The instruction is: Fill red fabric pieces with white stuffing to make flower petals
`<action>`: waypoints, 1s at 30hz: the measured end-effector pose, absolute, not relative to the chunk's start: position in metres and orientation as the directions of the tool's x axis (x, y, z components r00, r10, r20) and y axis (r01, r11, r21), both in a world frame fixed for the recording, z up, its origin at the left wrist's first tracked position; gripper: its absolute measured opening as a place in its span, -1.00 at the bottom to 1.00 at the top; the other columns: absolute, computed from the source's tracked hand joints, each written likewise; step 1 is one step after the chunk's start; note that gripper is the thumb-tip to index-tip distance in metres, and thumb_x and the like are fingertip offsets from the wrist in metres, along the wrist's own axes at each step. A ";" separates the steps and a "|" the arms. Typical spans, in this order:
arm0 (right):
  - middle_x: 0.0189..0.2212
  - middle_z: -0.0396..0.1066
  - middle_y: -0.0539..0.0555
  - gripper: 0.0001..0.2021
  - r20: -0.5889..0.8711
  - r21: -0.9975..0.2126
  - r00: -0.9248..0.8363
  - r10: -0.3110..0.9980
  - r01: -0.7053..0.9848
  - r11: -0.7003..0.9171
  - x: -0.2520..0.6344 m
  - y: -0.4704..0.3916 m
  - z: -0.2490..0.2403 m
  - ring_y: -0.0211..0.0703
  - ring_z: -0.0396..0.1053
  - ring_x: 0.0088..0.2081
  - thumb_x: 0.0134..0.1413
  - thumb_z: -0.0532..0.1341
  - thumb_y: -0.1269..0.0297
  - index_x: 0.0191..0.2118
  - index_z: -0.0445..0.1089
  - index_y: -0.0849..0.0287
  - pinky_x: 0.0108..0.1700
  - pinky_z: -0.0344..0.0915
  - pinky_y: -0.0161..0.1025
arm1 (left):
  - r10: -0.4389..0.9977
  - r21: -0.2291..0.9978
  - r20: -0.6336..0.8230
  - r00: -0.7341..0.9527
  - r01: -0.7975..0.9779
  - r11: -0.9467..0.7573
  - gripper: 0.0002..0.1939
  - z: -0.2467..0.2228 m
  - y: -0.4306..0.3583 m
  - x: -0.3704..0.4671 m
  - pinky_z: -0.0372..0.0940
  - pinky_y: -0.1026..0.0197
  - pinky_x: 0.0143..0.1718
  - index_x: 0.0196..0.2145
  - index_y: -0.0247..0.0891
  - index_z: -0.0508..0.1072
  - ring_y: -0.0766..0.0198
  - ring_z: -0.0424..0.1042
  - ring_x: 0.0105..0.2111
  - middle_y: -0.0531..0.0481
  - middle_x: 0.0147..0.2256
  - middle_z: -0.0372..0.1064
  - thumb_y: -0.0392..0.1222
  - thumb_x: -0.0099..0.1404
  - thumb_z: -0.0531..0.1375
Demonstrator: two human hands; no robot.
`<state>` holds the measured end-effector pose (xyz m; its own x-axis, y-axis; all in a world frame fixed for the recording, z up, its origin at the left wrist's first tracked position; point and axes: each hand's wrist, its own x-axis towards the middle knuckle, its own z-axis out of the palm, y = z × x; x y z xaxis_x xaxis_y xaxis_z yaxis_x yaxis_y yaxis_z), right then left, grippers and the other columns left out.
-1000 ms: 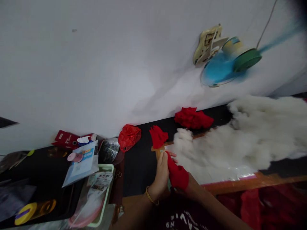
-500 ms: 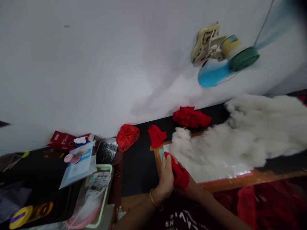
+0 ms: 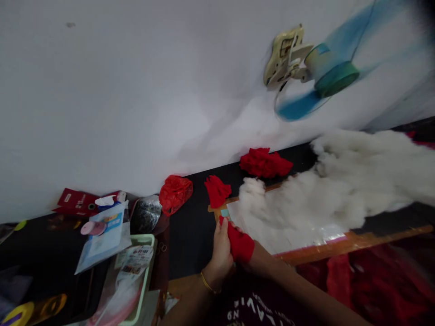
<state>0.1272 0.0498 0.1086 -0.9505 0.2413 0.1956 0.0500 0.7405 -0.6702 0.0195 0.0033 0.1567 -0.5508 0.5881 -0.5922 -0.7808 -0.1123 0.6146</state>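
Note:
Both my hands are at the near edge of the dark table, on one small red cloth piece (image 3: 240,244). My left hand (image 3: 220,249), with a gold bangle at the wrist, grips the cloth's left edge with thumb and fingers. My right hand (image 3: 255,259) is mostly hidden inside or under the cloth; only its wrist and forearm show. The hands are over the corner of a wooden-framed board (image 3: 316,250). A big pile of white fluffy stuffing (image 3: 326,194) lies on that board, just right of my hands.
More red cloth pieces (image 3: 217,190) (image 3: 265,162) and a red plastic bag (image 3: 175,194) lie by the white wall. A green tray (image 3: 147,271), a blue-white packet (image 3: 102,231) and a red box (image 3: 73,201) sit at left. A blue wall fan (image 3: 316,72) spins at upper right.
The view has drifted right and up, so everything sits lower left in the picture. My left hand has shifted its grip along the red cloth, and the fan has turned.

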 end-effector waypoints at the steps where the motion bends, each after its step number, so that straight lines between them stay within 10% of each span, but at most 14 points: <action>1: 0.18 0.30 0.32 -0.43 0.182 -0.674 -0.960 0.211 0.035 0.738 0.125 0.050 0.109 0.07 0.19 0.25 0.07 0.12 0.39 0.25 0.21 0.28 0.20 0.23 -0.06 | 0.582 0.628 -0.594 -0.555 -0.773 -0.096 -0.61 0.149 0.003 0.016 0.33 0.19 -0.30 -0.35 -0.21 0.32 0.33 0.38 -0.53 0.14 -0.52 0.33 0.06 0.07 0.37; 5: -0.11 0.51 0.17 -0.64 0.074 -0.735 -0.978 0.194 0.078 0.674 0.129 0.061 0.098 -0.09 0.45 -0.05 0.12 0.08 0.43 0.01 0.42 0.18 0.01 0.38 -0.17 | 0.554 0.738 -0.547 -0.627 -0.674 -0.034 -0.60 0.099 0.004 -0.021 0.32 0.18 -0.35 -0.38 -0.22 0.31 0.29 0.40 -0.52 0.10 -0.52 0.36 0.09 0.04 0.36; 10: 0.07 0.35 0.22 -0.55 -0.052 -0.737 -0.776 0.628 0.455 0.500 0.139 0.109 0.051 -0.18 0.45 -0.26 0.13 0.07 0.39 0.16 0.26 0.18 -0.10 0.42 -0.13 | 0.337 0.773 -0.633 -0.697 -0.593 0.227 -0.65 0.043 -0.004 -0.071 0.34 0.06 -0.22 -0.44 -0.23 0.33 0.13 0.47 -0.37 -0.04 -0.45 0.43 -0.03 -0.04 0.39; 15: 0.27 0.02 0.38 -0.28 -0.170 -0.494 -0.500 0.849 0.789 0.365 0.108 0.162 0.021 0.07 0.38 0.03 0.09 0.24 0.18 0.32 -0.01 0.23 -0.14 0.40 -0.14 | 0.249 0.848 -0.519 -0.818 -0.455 0.271 -0.73 0.036 -0.007 -0.074 0.13 0.07 0.15 -0.39 -0.18 0.36 -0.05 0.20 0.21 -0.17 -0.09 0.45 -0.33 -0.06 0.34; 19: 0.11 0.26 0.38 -0.44 -0.261 -0.344 -0.475 0.840 0.859 0.379 0.085 0.180 0.014 0.06 0.41 -0.01 0.17 0.16 0.32 0.27 0.08 0.29 -0.16 0.35 -0.21 | 0.413 0.895 -0.437 -0.799 -0.344 0.282 -0.71 0.034 0.013 -0.045 0.14 0.05 0.17 -0.29 -0.17 0.43 -0.02 0.23 0.17 -0.15 -0.03 0.41 -0.37 -0.01 0.30; 23: -0.03 0.40 0.23 -0.69 -0.287 -0.355 -0.552 0.783 0.820 0.449 0.089 0.177 0.013 -0.07 0.45 -0.12 0.20 0.06 0.43 0.04 0.33 0.23 -0.17 0.32 -0.26 | 0.491 0.766 -0.641 -0.591 -0.541 0.349 -0.54 0.028 0.038 -0.008 0.35 0.11 -0.21 -0.10 -0.18 0.41 0.12 0.44 -0.24 -0.11 -0.16 0.43 -0.23 0.01 0.37; 30: -0.07 0.42 0.13 -0.59 -0.122 -0.685 -0.857 0.500 0.437 0.582 0.113 0.130 0.005 -0.11 0.38 0.00 0.04 0.05 0.54 0.02 0.36 0.17 0.02 0.33 -0.22 | 0.558 0.650 -0.691 -0.460 -0.733 0.201 -0.57 0.020 0.059 0.010 0.30 0.20 -0.42 -0.11 -0.20 0.41 0.15 0.46 -0.34 -0.08 -0.27 0.48 -0.02 0.08 0.34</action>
<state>0.1128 0.1303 0.0050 -0.8572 0.5002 -0.1220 0.4373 0.5822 -0.6855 0.0102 0.0592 0.0196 -0.4596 0.5584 -0.6907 -0.7330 0.2006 0.6500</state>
